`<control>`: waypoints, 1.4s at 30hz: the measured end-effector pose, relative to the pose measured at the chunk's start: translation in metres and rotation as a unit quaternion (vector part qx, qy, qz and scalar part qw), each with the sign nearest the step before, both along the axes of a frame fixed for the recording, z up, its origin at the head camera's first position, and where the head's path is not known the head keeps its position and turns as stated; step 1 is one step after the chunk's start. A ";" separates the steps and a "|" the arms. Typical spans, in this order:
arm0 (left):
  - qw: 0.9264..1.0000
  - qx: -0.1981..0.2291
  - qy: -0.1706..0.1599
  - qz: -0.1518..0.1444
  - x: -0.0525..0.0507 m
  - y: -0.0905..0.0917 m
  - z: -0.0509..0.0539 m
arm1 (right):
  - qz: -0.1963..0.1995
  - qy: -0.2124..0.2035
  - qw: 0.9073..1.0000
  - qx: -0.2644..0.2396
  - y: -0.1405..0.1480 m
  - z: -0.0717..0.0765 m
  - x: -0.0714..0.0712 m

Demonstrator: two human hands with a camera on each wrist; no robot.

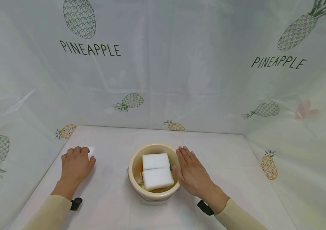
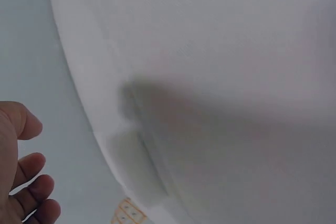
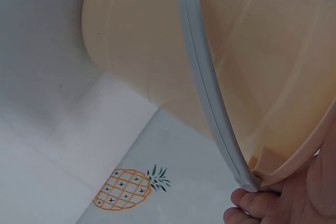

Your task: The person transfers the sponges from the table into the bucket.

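A cream bucket (image 1: 155,195) stands on the table with two white sponge-like blocks (image 1: 158,178) lying in it. My right hand (image 1: 193,174) is at the right side of its rim, fingers straight and together. In the right wrist view, those fingertips (image 3: 260,203) are by the end of the bucket's grey handle (image 3: 207,85). To the left, my left hand (image 1: 75,166) is over the table with loosely curled fingers and nothing in its grasp. Partly hidden behind it is a white block (image 1: 91,151), which the left wrist view shows blurred on the table.
Beneath the blocks, small yellow and orange things show in the bucket, mostly covered. The white table (image 1: 114,210) is bordered at the back and sides by a pale pineapple-print sheet (image 1: 194,80).
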State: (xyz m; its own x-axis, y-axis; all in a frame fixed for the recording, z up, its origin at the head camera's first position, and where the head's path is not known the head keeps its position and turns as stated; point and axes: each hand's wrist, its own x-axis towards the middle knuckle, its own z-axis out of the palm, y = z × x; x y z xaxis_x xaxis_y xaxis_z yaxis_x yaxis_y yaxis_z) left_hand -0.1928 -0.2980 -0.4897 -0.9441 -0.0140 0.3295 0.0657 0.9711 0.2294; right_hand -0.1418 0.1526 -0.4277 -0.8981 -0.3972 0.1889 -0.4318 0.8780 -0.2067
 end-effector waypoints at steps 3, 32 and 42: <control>1.000 0.003 -0.013 0.012 -0.001 -0.010 -0.005 | -0.001 0.001 1.000 -0.002 0.000 0.000 0.000; 0.993 -0.006 -0.087 0.074 -0.001 -0.038 -0.028 | -0.004 0.005 1.000 -0.008 -0.001 -0.002 0.000; 0.991 0.001 -0.097 0.090 0.002 -0.036 -0.036 | -0.002 0.003 1.000 -0.007 0.000 -0.001 0.000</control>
State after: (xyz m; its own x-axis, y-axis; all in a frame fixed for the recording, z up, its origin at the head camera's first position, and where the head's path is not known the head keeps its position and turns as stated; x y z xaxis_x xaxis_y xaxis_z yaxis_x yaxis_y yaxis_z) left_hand -0.1909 -0.3342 -0.5254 -0.9719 -0.1886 0.1408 -0.1543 0.9624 0.2236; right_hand -0.1422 0.1526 -0.4290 -0.8987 -0.3903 0.2000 -0.4290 0.8771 -0.2159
